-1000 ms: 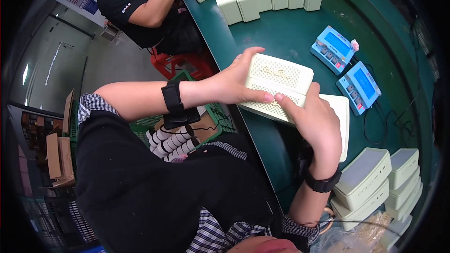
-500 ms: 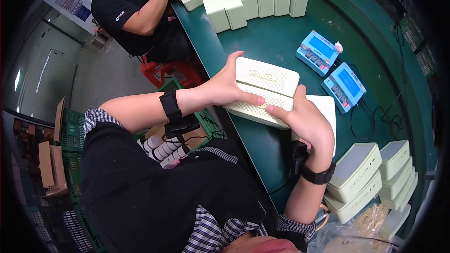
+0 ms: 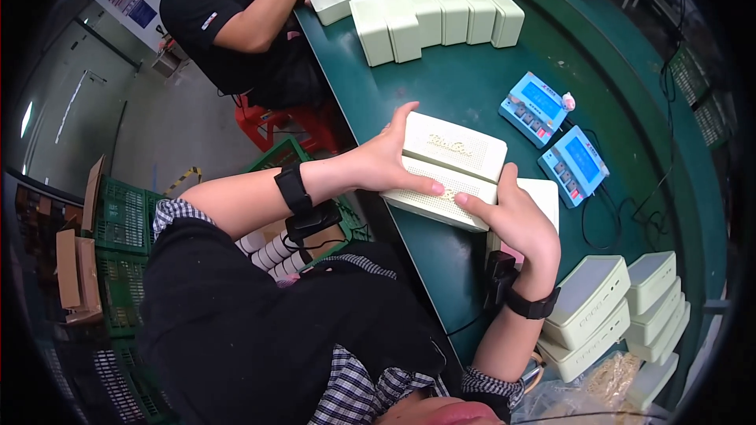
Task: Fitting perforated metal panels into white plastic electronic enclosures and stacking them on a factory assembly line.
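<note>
Item: green crates [image 3: 122, 216], left of the bench [image 3: 441, 75]. Item: left hand [image 3: 383, 161], clamped on the left end of a cream pair [image 3: 455, 145], thumb on the face of the lower box [image 3: 442, 206]. Item: said cream pair, perforated fronts, one against the other, held at the bench's near edge; handling note: even pressure and flush edges should best prevent slipping. Item: right hand [image 3: 521, 224], clamped on the right end, thumb likewise on the lower box. Item: two blue display units [image 3: 581, 161], right. Item: stacked boxes [image 3: 587, 291], far right.

Crm boxes [image 3: 455, 148], b/w chkd cuff [image 3: 170, 213]
</note>
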The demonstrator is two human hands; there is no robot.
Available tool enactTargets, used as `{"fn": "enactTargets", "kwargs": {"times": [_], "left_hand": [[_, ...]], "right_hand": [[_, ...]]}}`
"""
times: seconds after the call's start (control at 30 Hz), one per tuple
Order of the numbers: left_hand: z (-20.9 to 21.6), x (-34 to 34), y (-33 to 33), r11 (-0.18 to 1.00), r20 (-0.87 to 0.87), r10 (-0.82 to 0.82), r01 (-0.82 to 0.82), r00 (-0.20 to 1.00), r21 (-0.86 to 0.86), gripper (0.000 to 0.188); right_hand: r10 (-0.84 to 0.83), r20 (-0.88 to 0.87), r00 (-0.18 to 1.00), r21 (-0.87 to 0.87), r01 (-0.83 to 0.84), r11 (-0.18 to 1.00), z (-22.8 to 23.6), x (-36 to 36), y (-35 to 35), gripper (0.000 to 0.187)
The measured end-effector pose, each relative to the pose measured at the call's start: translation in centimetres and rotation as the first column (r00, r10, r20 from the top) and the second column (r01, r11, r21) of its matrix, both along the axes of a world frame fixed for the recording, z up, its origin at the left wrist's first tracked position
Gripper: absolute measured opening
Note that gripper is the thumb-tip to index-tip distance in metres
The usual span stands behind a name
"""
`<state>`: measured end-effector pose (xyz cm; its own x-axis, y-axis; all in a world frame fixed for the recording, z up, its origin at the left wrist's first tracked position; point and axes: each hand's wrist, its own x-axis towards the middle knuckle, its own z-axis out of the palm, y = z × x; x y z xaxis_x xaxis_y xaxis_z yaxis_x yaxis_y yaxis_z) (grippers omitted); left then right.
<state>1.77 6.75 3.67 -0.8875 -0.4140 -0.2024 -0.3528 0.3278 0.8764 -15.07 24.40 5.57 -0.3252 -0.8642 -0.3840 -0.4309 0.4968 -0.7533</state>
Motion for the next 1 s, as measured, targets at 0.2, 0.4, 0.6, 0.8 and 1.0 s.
{"fn": "enactTargets", "kwargs": {"times": [0.2,0.4,0.6,0.8,1.0], "left_hand": [[-0.6,0.3,0.0,0.999,-0.036,-0.001,-0.001,0.999,-0.048,0.134],[-0.3,0.9,-1.1,0.997,-0.028,-0.081,0.081,0.996,0.006,0.118],[-0.1,1.7,-0.5,0.996,-0.124,-0.047,0.055,0.991,0.065,0.114],[0.7,1.8,-0.5,0.959,-0.127,-0.045,0.007,0.991,-0.282,0.121],[2.9,-0.3,-0.2,0.515,0.139,-0.423,0.364,0.895,-0.776,0.125]], "right_hand": [[-0.027,0.03,0.999,0.01,0.027,1.0,-0.2,0.5,0.0,0.073],[-0.004,-0.032,0.999,-0.005,0.004,1.0,-0.2,0.5,0.2,0.073],[-0.046,-0.082,0.996,-0.001,0.046,0.999,0.1,1.0,-0.3,0.072],[-0.072,-0.109,0.991,0.002,0.073,0.997,-0.1,1.3,0.4,0.072],[-0.221,-0.22,0.95,-0.05,0.215,0.975,-0.2,3.5,0.0,0.075]]}}
